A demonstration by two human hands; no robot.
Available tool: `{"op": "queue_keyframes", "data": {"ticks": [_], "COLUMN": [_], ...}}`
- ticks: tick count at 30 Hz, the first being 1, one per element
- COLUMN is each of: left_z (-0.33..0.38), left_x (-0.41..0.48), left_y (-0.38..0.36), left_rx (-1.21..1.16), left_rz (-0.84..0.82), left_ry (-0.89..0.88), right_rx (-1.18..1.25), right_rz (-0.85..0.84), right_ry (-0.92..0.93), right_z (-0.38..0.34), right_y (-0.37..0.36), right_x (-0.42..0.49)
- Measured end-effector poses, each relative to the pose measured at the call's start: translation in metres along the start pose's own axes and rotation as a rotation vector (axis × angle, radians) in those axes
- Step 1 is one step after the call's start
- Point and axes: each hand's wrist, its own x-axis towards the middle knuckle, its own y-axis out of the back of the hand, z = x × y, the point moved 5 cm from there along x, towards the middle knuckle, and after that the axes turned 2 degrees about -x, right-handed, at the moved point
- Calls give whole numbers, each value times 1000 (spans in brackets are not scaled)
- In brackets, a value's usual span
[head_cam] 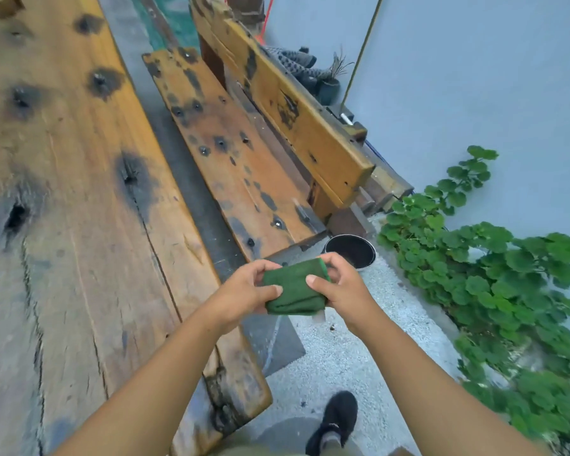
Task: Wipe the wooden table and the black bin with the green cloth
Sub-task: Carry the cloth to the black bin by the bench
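Note:
A folded green cloth [293,287] is held in the air between both hands, past the right edge of the wooden table [79,225]. My left hand [244,291] grips its left side, thumb on top. My right hand [343,287] pinches its right side. The table is a long worn plank top with dark knots and stains, filling the left of the view. The black bin [351,250], round with a shiny rim, stands on the ground just beyond my hands, by the near end of a bench.
A wooden bench [237,166] with a backrest runs parallel to the table on its right. Leafy green plants [491,274] grow along the grey wall at right. Gravelled ground lies below; my black shoe [336,419] shows near the bottom.

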Motion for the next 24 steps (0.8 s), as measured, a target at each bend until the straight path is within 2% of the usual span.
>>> {"op": "queue_keyframes", "data": {"ticks": [7, 11, 14, 17, 20, 24], "left_z": [26, 40, 49, 55, 57, 49], "left_x": [65, 96, 115, 131, 149, 173], "left_y": [-144, -213, -249, -269, -278, -283], "left_rx": [152, 167, 127, 71, -21, -70], "left_rz": [-36, -49, -64, -17, 34, -24], "left_ry": [-3, -54, -74, -68, -75, -29], "right_rx": [251, 629, 938, 1118, 1210, 1258], "right_rz": [83, 145, 118, 136, 172, 189], "right_ry": [-31, -111, -154, -157, -184, -197], "right_z": [18, 31, 36, 31, 30, 26], "right_y": [133, 193, 212, 217, 212, 212], "right_x": [-12, -17, -21, -20, -16, 9]}}
